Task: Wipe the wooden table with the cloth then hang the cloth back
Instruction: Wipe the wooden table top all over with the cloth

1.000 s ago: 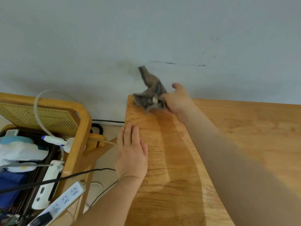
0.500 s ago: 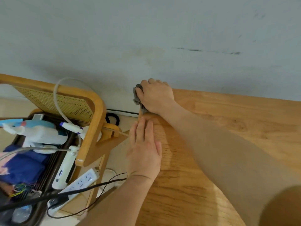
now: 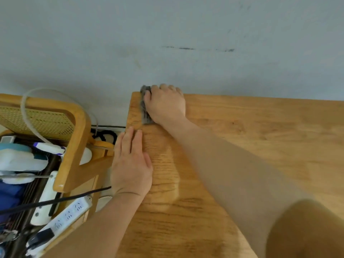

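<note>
A wooden table (image 3: 260, 146) fills the right and lower part of the view, its far edge against a grey wall. My right hand (image 3: 166, 105) presses a grey cloth (image 3: 144, 108) flat on the table's far left corner; only a strip of cloth shows beside the hand. My left hand (image 3: 131, 164) lies flat, palm down, on the table's left edge just behind the right hand, holding nothing.
A wooden chair with a cane back (image 3: 55, 123) stands left of the table. It carries white power strips (image 3: 63, 218), cables and other clutter. A black cable (image 3: 55, 202) crosses toward the table edge. The grey wall (image 3: 167, 43) bears dark scuff marks.
The cloth was loose and raised at the corner a second ago. Now my right hand has it pressed flat on the table. The left hand stays on the edge.
</note>
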Available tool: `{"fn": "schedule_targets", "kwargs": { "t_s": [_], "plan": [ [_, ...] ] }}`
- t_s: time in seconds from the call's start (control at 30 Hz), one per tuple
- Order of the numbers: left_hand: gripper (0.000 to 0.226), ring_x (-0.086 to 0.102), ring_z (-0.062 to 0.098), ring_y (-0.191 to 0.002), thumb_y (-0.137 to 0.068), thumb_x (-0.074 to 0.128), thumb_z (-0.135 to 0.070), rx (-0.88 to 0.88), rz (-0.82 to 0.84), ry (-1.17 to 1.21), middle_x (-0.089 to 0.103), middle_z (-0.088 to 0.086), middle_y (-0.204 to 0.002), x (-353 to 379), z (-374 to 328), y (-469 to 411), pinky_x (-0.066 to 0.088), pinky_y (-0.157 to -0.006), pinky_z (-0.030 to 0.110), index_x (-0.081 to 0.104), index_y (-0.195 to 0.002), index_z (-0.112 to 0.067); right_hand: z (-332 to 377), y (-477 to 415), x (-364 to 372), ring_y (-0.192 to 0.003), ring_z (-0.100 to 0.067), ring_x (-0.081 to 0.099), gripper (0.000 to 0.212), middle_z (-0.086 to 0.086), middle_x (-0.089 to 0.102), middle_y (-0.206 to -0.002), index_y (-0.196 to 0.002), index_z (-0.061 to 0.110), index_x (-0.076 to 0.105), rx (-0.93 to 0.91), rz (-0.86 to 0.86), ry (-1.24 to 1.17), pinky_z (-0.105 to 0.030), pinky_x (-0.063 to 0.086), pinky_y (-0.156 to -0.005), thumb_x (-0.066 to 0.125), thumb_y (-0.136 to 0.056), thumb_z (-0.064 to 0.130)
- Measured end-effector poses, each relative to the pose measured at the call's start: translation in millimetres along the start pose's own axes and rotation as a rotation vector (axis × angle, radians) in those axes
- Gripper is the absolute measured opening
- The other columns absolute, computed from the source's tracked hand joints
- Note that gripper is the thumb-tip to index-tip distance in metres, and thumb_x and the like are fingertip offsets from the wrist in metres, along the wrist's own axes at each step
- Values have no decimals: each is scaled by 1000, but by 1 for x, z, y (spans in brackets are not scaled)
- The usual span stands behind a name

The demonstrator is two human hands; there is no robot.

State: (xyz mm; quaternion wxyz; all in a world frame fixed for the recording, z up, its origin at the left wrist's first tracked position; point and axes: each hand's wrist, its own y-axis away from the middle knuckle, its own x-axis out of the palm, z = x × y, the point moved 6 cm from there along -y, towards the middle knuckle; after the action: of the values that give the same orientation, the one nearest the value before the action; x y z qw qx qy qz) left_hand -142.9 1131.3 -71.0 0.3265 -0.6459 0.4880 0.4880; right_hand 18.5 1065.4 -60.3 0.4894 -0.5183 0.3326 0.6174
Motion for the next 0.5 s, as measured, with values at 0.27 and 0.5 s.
{"fn": "schedule_targets", "kwargs": {
  "t_s": [0.27,0.5],
  "plan": [
    [53,22,29,-140,-91,38,-18,29,2,-13,31,12,-150,2,3,-1,26,-114,46,34,-143,-9,-176,46,-36,-114,-31,55,43,-14,65,-114,-108,11,65,259,-68,112,-45,31,-109,30,-98,35],
    [54,20,33,-141,-92,39,-18,71,28,-17,27,15,-151,4,-1,-3,24,-115,47,30,-144,-6,-183,52,-44,-122,-35,48,46,-18,59,-123,-114,7,60,451,-8,144,-48,27,-111,27,-97,33]
  ]
}}
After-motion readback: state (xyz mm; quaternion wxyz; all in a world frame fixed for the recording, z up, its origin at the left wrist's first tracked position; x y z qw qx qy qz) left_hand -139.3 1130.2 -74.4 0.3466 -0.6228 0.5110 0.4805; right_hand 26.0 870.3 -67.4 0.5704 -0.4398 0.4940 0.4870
